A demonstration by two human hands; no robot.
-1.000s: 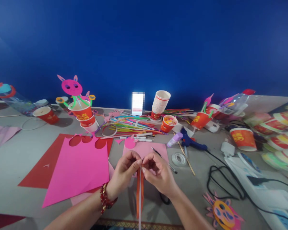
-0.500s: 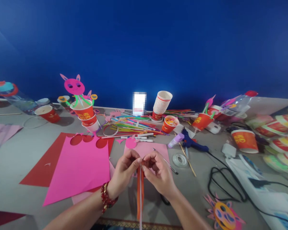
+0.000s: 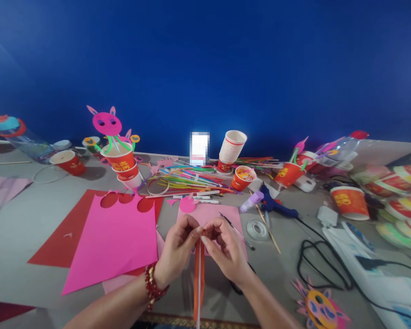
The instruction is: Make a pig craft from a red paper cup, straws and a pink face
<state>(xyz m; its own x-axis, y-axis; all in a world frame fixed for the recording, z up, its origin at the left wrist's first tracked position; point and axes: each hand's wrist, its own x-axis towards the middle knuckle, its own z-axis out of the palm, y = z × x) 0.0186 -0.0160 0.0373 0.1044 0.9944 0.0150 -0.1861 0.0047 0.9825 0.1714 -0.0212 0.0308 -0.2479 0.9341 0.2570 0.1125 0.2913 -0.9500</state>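
Both hands meet low in the middle of the view, above a sheet of light pink paper. My left hand [image 3: 178, 249], with a red bead bracelet on its wrist, is closed in a pinch. Opposite it, my right hand [image 3: 228, 253] pinches too, the fingertips of the two almost touching. Between them they hold the top of an orange pipe cleaner [image 3: 196, 288], whose two lengths hang down toward me. A thin white stick [image 3: 199, 274] hangs between these lengths. The fingers partly hide the upper ends of both.
Bright pink paper [image 3: 116, 242] overlies red paper on the left. Loose pipe cleaners [image 3: 188, 178], markers and a stack of paper cups [image 3: 233, 146] lie farther back. On the right are a tape roll [image 3: 256, 230], a glue stick [image 3: 251, 201], a blue glue gun [image 3: 277, 205] and its black cord.
The lower ends of the orange pipe cleaner and white stick have swung slightly left. Both hands keep their pinch at the top, nearly in place.
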